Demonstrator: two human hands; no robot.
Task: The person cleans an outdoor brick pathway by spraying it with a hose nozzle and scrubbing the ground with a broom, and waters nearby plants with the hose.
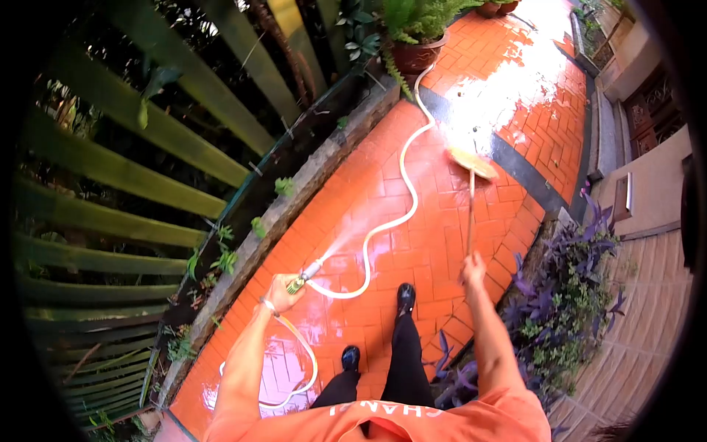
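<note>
Left hand (283,294): we see it closed firmly around the spray nozzle (313,268), just beside the lower bend of the hose.
Water spray (337,243): it leaves the nozzle as a white mist, to the left of the hose.
White garden hose (414,199): it lies in curves over the orange brick paving (438,250); one more loop shows beside the left forearm.
Right hand (473,269): we see its fingers wrapped on the broom handle (470,214), to the right of the hose.
Broom head (471,163): pale yellow, a little blurred, to the right of the hose's farther part; we cannot tell how firmly it presses the bricks.
Potted fern (420,55): near the hose's far end.
Slatted fence (132,214): well to the left of the hose.
Purple-leaved plants (536,295): well to the right of it.
</note>
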